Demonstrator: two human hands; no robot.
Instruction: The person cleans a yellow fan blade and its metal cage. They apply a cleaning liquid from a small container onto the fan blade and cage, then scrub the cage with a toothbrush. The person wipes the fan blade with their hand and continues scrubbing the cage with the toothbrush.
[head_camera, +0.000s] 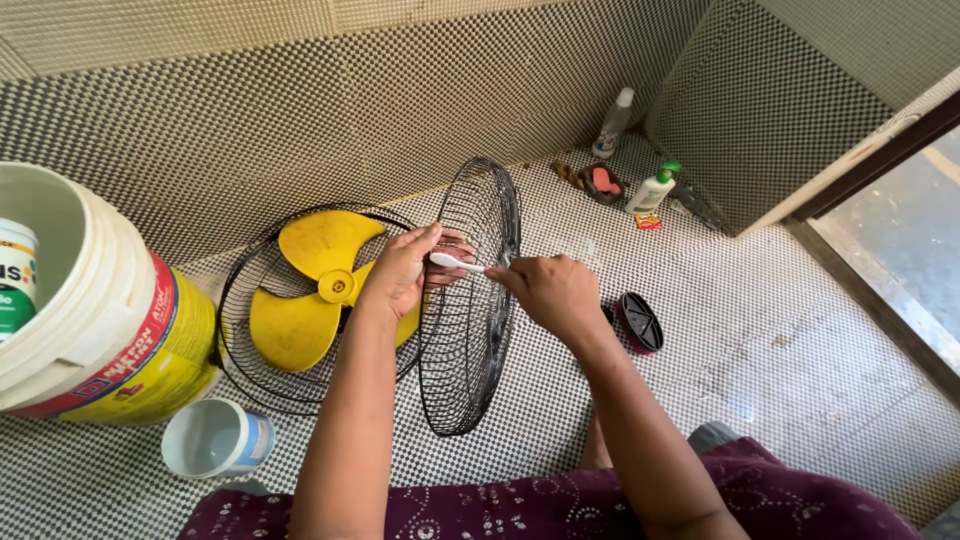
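left hand (398, 272) fingers clamp the upright black round wire fan guard (470, 300); right hand (548, 292) fingers pinch a white toothbrush (455, 262) against its mesh, beside yellow plastic fan blades (305, 290).

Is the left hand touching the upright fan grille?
Touching. The head view shows the left hand gripping the rim of the upright grille, with fingers curled over its wires while the right hand holds a brush against it.

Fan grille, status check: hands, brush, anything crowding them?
Left hand grips upright black fan grille. Right hand holds white brush against its wires. Yellow fan blade close behind left hand.
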